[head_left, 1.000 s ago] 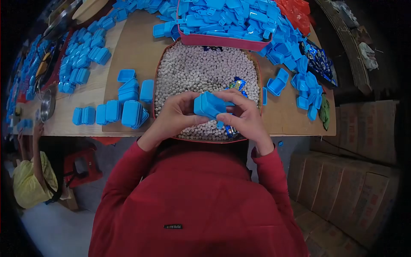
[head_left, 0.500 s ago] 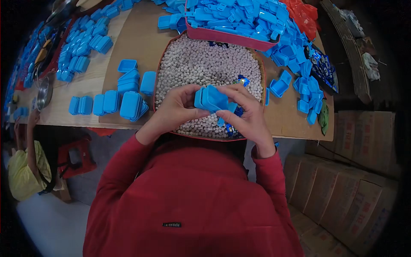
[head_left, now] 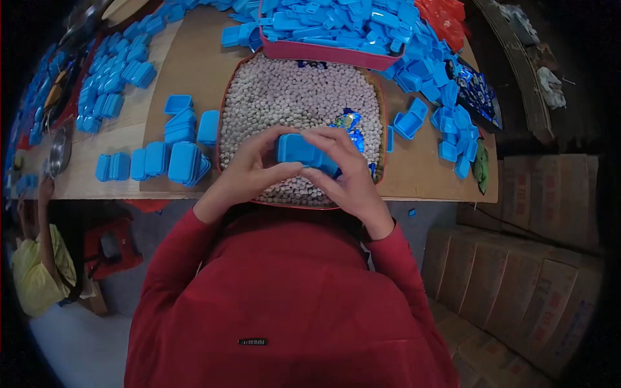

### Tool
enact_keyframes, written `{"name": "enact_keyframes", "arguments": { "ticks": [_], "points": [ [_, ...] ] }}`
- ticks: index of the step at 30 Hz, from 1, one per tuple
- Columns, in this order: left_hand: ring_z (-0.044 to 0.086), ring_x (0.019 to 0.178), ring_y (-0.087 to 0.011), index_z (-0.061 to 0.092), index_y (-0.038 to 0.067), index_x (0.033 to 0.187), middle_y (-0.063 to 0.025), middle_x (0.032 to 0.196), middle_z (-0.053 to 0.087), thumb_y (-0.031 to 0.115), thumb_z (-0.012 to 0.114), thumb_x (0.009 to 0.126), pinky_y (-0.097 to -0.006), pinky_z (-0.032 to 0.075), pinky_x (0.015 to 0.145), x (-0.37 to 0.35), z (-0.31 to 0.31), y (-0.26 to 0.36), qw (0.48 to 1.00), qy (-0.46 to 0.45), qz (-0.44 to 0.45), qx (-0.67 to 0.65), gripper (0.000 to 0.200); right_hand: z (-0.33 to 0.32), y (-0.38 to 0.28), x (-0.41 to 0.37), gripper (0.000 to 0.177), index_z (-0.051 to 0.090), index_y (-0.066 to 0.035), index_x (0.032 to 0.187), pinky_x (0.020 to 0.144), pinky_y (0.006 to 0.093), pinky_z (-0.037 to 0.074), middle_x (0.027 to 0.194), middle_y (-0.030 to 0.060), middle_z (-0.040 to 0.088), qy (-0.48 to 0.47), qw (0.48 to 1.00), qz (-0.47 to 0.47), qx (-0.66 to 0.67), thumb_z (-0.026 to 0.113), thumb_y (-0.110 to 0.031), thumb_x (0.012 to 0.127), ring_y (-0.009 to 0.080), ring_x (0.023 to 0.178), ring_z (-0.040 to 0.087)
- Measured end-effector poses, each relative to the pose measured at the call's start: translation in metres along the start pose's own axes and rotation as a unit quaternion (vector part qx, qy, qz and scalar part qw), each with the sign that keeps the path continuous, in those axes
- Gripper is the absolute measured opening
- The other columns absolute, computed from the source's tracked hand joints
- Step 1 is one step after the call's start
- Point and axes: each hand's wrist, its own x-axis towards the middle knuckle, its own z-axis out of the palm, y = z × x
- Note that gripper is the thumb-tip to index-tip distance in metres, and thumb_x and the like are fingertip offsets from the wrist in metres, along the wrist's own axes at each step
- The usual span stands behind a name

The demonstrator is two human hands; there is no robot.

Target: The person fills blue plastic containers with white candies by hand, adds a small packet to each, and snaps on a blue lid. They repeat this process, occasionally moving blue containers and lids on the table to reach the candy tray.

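Observation:
Between my two hands is a small blue plastic box [head_left: 299,150], held over a red-rimmed tray [head_left: 222,110] full of small whitish pellets [head_left: 278,90]. My left hand [head_left: 251,169] grips its left end, thumb along the near side. On the right end, my right hand [head_left: 349,178] closes round the blue plastic with fingers on top and thumb below. Blue foil packets [head_left: 352,129] lie on the pellets just beyond my right hand. Left of the tray, closed blue boxes [head_left: 184,161] stand in a row, and open blue containers [head_left: 179,123] are stacked behind them.
A pink bin [head_left: 336,53] heaped with blue parts overlaps the tray's far edge. Loose blue containers [head_left: 411,119] and a dark tray of blue packets [head_left: 475,97] sit on the right. Cardboard boxes [head_left: 504,284] are stacked at lower right. Another person's arm [head_left: 45,220] shows at far left.
The blue plastic pieces, spread apart and tilted before, now form a flatter, more level shape between my hands. The view has shifted slightly, so the table appears further left.

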Motion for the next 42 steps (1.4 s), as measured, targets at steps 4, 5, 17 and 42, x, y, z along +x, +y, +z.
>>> {"name": "enact_keyframes", "arguments": {
  "ticks": [4, 5, 17, 42],
  "points": [
    [0.057, 0.101, -0.011, 0.047, 0.001, 0.13, -0.0046, 0.114, 0.058, 0.01, 0.069, 0.085, -0.027, 0.048, 0.086, 0.001, -0.002, -0.002, 0.999, -0.018, -0.023, -0.015, 0.05, -0.014, 0.0, 0.002, 0.037, 0.062, -0.004, 0.118, 0.081, 0.033, 0.048, 0.112, 0.0104, 0.061, -0.051, 0.997, 0.042, 0.046, 0.071, -0.009, 0.082, 0.0231, 0.102, 0.06],
    [0.057, 0.101, -0.0111, 0.048, 0.001, 0.13, -0.0046, 0.114, 0.058, 0.01, 0.069, 0.085, -0.0271, 0.048, 0.086, 0.001, -0.002, -0.002, 0.999, -0.02, -0.021, -0.012, 0.05, -0.02, 0.008, 0.004, 0.034, 0.063, -0.005, 0.116, 0.079, 0.0314, 0.048, 0.106, 0.0099, 0.064, -0.058, 0.996, 0.029, 0.057, 0.069, -0.01, 0.083, 0.0219, 0.097, 0.061],
    [0.06, 0.102, -0.0145, 0.05, -0.002, 0.129, -0.009, 0.114, 0.061, 0.006, 0.073, 0.081, -0.0293, 0.05, 0.089, 0.009, 0.0, -0.006, 0.996, 0.084, -0.02, -0.015, 0.054, -0.04, 0.042, 0.027, 0.022, 0.063, -0.001, 0.101, 0.06, 0.0325, 0.049, 0.078, 0.0115, 0.062, 0.158, 0.978, 0.132, -0.043, 0.064, -0.002, 0.079, 0.0217, 0.066, 0.062],
    [0.059, 0.105, -0.0137, 0.045, -0.001, 0.134, -0.0067, 0.117, 0.059, 0.003, 0.072, 0.081, -0.0289, 0.05, 0.089, 0.008, -0.005, 0.0, 0.991, 0.11, -0.03, -0.075, 0.059, -0.009, 0.078, 0.094, 0.016, 0.065, -0.005, 0.087, 0.078, 0.0475, 0.047, 0.093, 0.0168, 0.061, 0.049, 0.953, -0.009, -0.297, 0.056, -0.018, 0.086, 0.0354, 0.091, 0.059]
  ]
}}
